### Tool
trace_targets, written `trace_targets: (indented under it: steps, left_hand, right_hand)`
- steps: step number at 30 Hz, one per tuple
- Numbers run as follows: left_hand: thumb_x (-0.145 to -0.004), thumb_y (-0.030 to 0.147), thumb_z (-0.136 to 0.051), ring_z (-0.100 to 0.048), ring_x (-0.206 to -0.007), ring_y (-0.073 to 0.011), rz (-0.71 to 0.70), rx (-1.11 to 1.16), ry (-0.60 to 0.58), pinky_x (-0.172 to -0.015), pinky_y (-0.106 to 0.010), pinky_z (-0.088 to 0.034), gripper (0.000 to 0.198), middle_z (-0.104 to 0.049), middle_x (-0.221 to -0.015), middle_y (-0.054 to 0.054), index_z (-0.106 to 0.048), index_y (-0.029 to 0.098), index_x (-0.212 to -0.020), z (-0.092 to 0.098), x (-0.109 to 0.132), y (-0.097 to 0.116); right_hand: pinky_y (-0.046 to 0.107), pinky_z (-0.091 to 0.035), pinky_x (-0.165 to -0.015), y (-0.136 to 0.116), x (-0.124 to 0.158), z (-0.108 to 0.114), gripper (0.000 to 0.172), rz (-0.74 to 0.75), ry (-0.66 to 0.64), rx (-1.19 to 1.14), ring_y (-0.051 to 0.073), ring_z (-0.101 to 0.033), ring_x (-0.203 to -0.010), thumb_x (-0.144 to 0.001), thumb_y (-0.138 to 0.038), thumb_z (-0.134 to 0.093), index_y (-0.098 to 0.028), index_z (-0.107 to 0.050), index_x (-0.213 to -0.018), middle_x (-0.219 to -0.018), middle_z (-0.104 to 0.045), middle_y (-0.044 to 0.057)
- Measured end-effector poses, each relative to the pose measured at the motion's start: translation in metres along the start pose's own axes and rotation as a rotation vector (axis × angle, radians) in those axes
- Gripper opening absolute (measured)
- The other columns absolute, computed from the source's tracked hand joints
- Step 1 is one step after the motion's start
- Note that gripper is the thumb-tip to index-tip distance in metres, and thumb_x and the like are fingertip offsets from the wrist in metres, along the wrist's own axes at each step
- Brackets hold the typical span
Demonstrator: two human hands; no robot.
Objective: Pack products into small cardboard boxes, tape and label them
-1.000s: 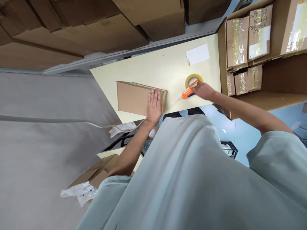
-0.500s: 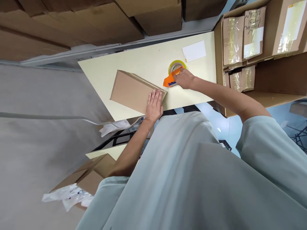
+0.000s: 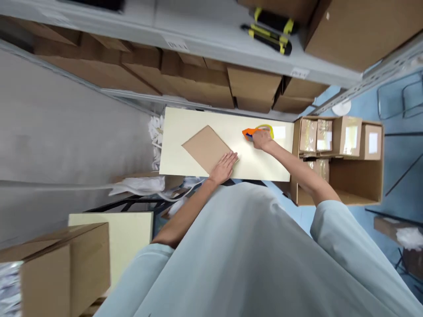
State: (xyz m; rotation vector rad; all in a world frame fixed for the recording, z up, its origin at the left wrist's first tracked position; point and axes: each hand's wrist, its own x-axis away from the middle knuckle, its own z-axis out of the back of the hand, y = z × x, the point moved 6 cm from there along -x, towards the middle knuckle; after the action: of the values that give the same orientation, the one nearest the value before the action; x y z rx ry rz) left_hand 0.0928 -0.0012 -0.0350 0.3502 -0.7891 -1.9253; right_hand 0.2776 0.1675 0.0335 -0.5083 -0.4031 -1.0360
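A flat brown cardboard box (image 3: 205, 146) lies turned at an angle on the pale yellow table (image 3: 185, 123). My left hand (image 3: 224, 167) rests flat on the box's near corner, fingers stretched out. Farther right, my right hand (image 3: 262, 139) grips an orange tape dispenser (image 3: 248, 133) with a yellowish tape roll, held just above the table, right of the box. A white label (image 3: 279, 131) lies on the table beyond it.
A large open carton (image 3: 350, 176) with several small taped parcels stands to the table's right. Shelves with stacked cartons (image 3: 205, 86) run behind the table. White packing plastic (image 3: 155, 136) hangs at the left edge. Another box (image 3: 56, 268) sits near left.
The view has pulled back and up. The box has rotated further on the table under my left hand. My right hand has carried the tape dispenser leftward toward the box.
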Motion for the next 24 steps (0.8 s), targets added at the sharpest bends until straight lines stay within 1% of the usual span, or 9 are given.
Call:
trace_targets:
  steps: [3, 6, 8, 11, 14, 16, 18, 20, 24]
  left_hand:
    - [-0.099, 0.020, -0.052, -0.063, -0.162, -0.0372, 0.064, 0.030, 0.254, -0.138, -0.067, -0.050, 0.071, -0.069, -0.168, -0.023, -0.062, 0.014, -0.169, 0.027, -0.020, 0.018]
    - [-0.105, 0.025, -0.050, -0.063, -0.162, -0.0382, 0.047, 0.032, 0.529, -0.135, -0.066, -0.053, 0.066, -0.068, -0.169, -0.021, -0.060, 0.019, -0.170, 0.074, -0.062, 0.045]
    - [-0.108, 0.026, -0.050, -0.063, -0.161, -0.0376, -0.004, 0.030, 0.693, -0.135, -0.063, -0.052, 0.062, -0.069, -0.167, -0.021, -0.060, 0.018, -0.169, 0.120, -0.096, 0.063]
    - [-0.110, 0.025, -0.050, -0.064, -0.159, -0.0359, -0.061, 0.032, 0.890, -0.137, -0.060, -0.051, 0.059, -0.068, -0.167, -0.022, -0.060, 0.018, -0.167, 0.200, -0.139, 0.083]
    - [-0.109, 0.022, -0.051, -0.062, -0.161, -0.0351, -0.069, 0.036, 1.006, -0.139, -0.057, -0.049, 0.058, -0.064, -0.171, -0.022, -0.061, 0.017, -0.165, 0.273, -0.164, 0.094]
    - [-0.107, 0.021, -0.051, -0.060, -0.162, -0.0351, -0.056, 0.034, 1.041, -0.140, -0.057, -0.048, 0.058, -0.062, -0.173, -0.022, -0.061, 0.017, -0.165, 0.309, -0.169, 0.098]
    - [-0.107, 0.022, -0.052, -0.060, -0.163, -0.0353, -0.044, 0.028, 1.064, -0.140, -0.057, -0.048, 0.057, -0.062, -0.173, -0.022, -0.061, 0.017, -0.163, 0.333, -0.164, 0.103]
    - [-0.109, 0.024, -0.053, -0.062, -0.161, -0.0350, -0.046, 0.020, 1.077, -0.140, -0.057, -0.049, 0.054, -0.063, -0.171, -0.021, -0.062, 0.019, -0.162, 0.343, -0.152, 0.106]
    - [-0.113, 0.026, -0.052, -0.066, -0.156, -0.0348, -0.036, 0.012, 1.051, -0.136, -0.058, -0.052, 0.049, -0.069, -0.164, -0.019, -0.064, 0.022, -0.159, 0.331, -0.119, 0.098]
  right_hand:
    - [0.046, -0.059, -0.119, -0.002, 0.018, 0.055, 0.036, -0.049, -0.003, 0.098, 0.041, -0.078, -0.137, -0.110, -0.035, -0.068, -0.011, -0.079, -0.133, -0.142, -0.084, 0.027]
    - [0.041, -0.062, -0.115, -0.013, 0.029, 0.109, 0.050, -0.061, 0.070, 0.052, 0.040, -0.078, -0.138, -0.114, -0.046, -0.060, -0.008, -0.071, -0.143, -0.146, -0.081, 0.027]
    - [0.041, -0.065, -0.109, -0.023, 0.029, 0.148, 0.054, -0.068, 0.156, 0.015, 0.039, -0.080, -0.134, -0.114, -0.048, -0.057, -0.010, -0.064, -0.152, -0.144, -0.082, 0.025]
    - [0.048, -0.067, -0.106, -0.048, 0.019, 0.211, 0.057, 0.026, 0.302, -0.029, 0.041, -0.082, -0.130, -0.113, -0.042, -0.054, -0.010, -0.054, -0.160, -0.141, -0.083, 0.025]
    - [0.053, -0.066, -0.109, -0.076, 0.003, 0.276, 0.054, 0.113, 0.452, -0.023, 0.043, -0.081, -0.129, -0.114, -0.035, -0.048, -0.007, -0.053, -0.159, -0.140, -0.083, 0.028]
    - [0.052, -0.065, -0.112, -0.091, -0.011, 0.315, 0.051, 0.111, 0.517, 0.020, 0.043, -0.080, -0.132, -0.114, -0.030, -0.047, -0.005, -0.054, -0.158, -0.141, -0.082, 0.028]
    - [0.049, -0.062, -0.117, -0.103, -0.029, 0.343, 0.050, 0.073, 0.519, 0.076, 0.040, -0.079, -0.138, -0.115, -0.029, -0.050, -0.004, -0.056, -0.158, -0.145, -0.081, 0.028]
    - [0.043, -0.060, -0.120, -0.110, -0.049, 0.359, 0.047, 0.020, 0.465, 0.130, 0.036, -0.078, -0.142, -0.115, -0.028, -0.054, -0.006, -0.062, -0.156, -0.148, -0.081, 0.026]
    - [0.035, -0.060, -0.118, -0.112, -0.084, 0.363, 0.039, -0.049, 0.386, 0.169, 0.031, -0.081, -0.138, -0.111, -0.023, -0.062, -0.008, -0.074, -0.146, -0.148, -0.082, 0.024]
